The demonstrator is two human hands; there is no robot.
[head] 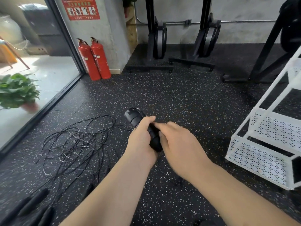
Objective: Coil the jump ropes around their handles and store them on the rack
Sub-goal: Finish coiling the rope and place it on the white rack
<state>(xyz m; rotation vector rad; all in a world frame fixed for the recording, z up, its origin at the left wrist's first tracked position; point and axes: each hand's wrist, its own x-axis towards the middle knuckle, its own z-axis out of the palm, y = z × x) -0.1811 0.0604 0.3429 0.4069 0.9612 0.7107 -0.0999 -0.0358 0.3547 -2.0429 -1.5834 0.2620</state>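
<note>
My left hand (141, 137) grips a pair of black jump rope handles (136, 117) with cord wound round them, held out over the speckled floor. My right hand (176, 139) closes on the lower end of the same bundle from the right, fingers curled against it. A tangle of thin black ropes (78, 141) lies loose on the floor to the left. More black handles (32, 203) lie at the bottom left. The white perforated rack (263, 154) stands at the right, its lower shelves bare.
Two red fire extinguishers (94, 59) stand against the pillar at the back. Black gym machines (158, 43) line the far wall. A glass wall (40, 66) runs along the left, with a potted plant (17, 92) behind it. Open rubber floor lies ahead.
</note>
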